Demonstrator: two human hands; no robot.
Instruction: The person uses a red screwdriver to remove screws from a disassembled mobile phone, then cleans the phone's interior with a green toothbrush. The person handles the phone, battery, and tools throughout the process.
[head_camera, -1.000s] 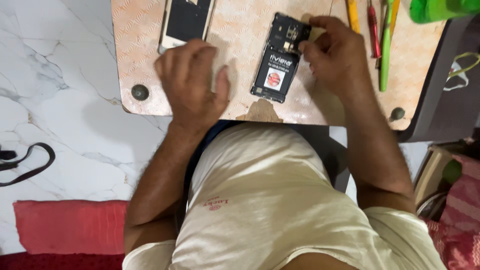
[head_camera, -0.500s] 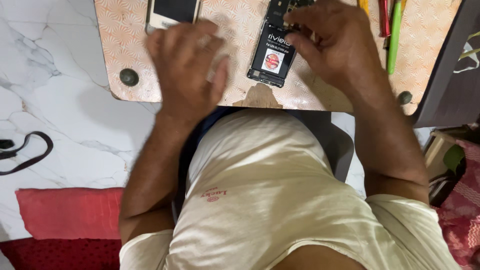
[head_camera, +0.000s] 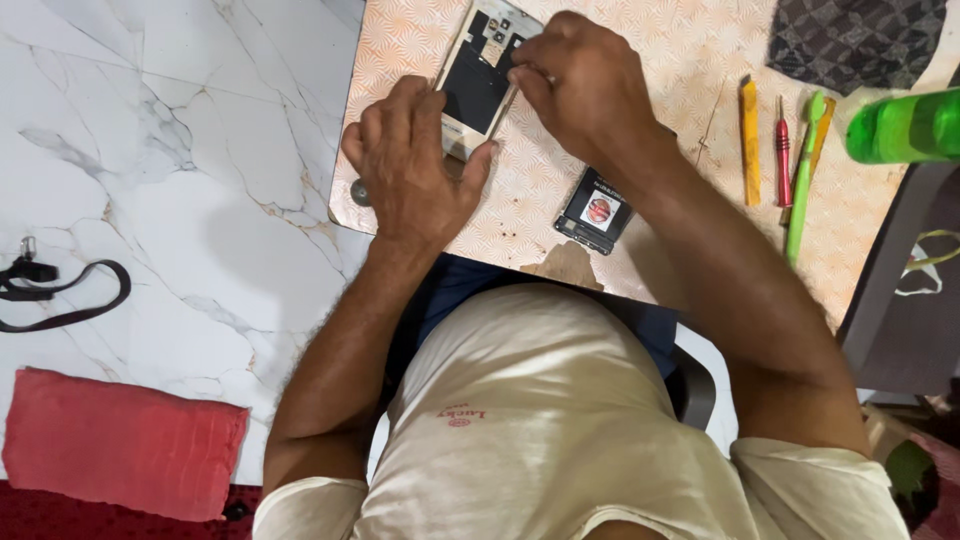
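Phone (head_camera: 478, 85) lying back-open on counter (head_camera: 690, 60), left of black battery (head_camera: 597, 211). Left hand (head_camera: 410, 165) clamped over phone's lower end, fingers closed on it. Right hand (head_camera: 590, 95) above battery, fingertips pinched at phone's top edge. Yellow tool (head_camera: 750, 140) right of battery.

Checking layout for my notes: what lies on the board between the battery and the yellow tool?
Only the right forearm crosses between battery and yellow tool; otherwise bare board, head view.
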